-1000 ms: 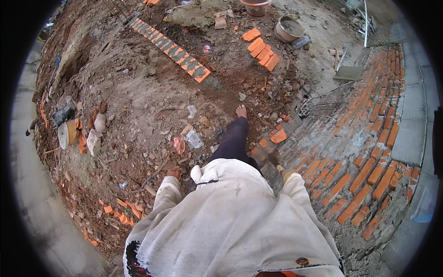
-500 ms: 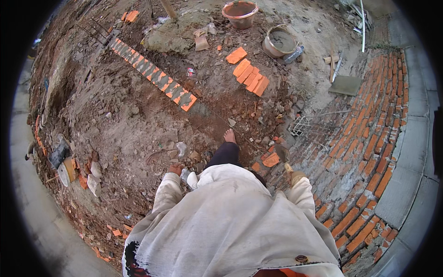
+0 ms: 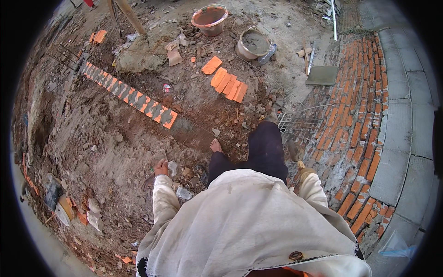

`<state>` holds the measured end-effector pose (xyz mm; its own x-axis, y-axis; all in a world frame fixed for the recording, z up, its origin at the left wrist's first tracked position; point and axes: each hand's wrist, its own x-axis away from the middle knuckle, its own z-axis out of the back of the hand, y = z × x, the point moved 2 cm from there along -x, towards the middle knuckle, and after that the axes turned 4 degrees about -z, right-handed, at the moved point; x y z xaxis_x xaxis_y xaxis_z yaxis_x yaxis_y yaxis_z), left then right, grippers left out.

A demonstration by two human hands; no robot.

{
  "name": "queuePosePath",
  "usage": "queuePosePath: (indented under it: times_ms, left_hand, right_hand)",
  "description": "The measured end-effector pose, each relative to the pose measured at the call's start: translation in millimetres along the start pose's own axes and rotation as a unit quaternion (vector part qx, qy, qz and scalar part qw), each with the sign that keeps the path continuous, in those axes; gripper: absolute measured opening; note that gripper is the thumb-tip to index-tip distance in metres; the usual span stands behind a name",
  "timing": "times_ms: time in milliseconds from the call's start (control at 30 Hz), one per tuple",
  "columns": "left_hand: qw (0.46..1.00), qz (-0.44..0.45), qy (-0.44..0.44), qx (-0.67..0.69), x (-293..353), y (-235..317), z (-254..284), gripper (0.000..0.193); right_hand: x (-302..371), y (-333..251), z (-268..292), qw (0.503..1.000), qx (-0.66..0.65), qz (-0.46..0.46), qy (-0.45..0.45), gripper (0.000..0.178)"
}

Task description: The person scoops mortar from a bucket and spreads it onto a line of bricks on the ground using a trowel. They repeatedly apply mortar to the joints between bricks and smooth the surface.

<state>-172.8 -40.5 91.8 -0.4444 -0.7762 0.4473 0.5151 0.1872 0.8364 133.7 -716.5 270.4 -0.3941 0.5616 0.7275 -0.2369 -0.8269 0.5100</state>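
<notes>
My right hand (image 3: 303,169), mostly hidden by its cuff, is closed round the pale wooden handle of a trowel (image 3: 294,151). The trowel's blade points forward, beside my right leg. My left hand (image 3: 161,168) hangs over the dirt with its fingers loosely apart and nothing visible in them. Near it on the ground lie crumpled clear plastic (image 3: 172,168) and a clear plastic bottle (image 3: 184,193). Ahead to the left runs a low row of orange bricks (image 3: 127,93) with grey mortar on top. Several loose bricks (image 3: 228,85) lie ahead of my bare left foot (image 3: 216,146).
A bucket of grey mortar (image 3: 254,45) and a reddish basin (image 3: 210,21) stand ahead. A string crosses the ground from the brick row. Bent steel bars (image 3: 291,123) stick up by my right leg. To the right lie a mortar board (image 3: 321,75), a brick wall (image 3: 357,124) and grey paving (image 3: 400,134).
My right leg has come forward, and the scene has shifted left and down in view. My left hand has swung forward, away from the bottle. The trowel stays in my right hand.
</notes>
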Motion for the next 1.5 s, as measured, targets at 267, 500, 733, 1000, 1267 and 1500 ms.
queuePosePath:
  times_ms: [267,500,733,1000,1267,1500]
  left_hand:
    - [0.977,0.170,-0.032,0.126,107.7,-152.5,-39.5,0.011]
    - [0.963,0.184,-0.011,0.194,135.7,-191.2,-53.7,0.012]
    - [0.938,0.159,0.032,0.306,127.7,-197.7,-84.2,0.013]
    - [0.974,0.136,0.157,0.088,124.2,-114.9,-120.8,0.019]
    - [0.989,0.021,0.033,-0.140,-19.8,149.1,-372.6,0.028]
    - [0.978,-0.064,-0.175,-0.098,-244.7,288.3,-723.3,0.052]
  right_hand:
    - [18.7,17.5,72.7,0.988,0.043,0.030,0.148,0.063]
    - [27.5,-33.0,162.3,0.953,0.096,0.101,0.267,0.059]
    - [11.8,-101.4,248.5,0.917,0.130,0.170,0.338,0.056]
    - [-79.2,-202.4,389.3,0.888,0.132,0.254,0.361,0.052]
    - [-307.8,-385.5,566.5,0.884,0.098,0.323,0.324,0.062]
    - [-459.2,-583.6,639.9,0.803,0.086,0.509,0.296,0.056]
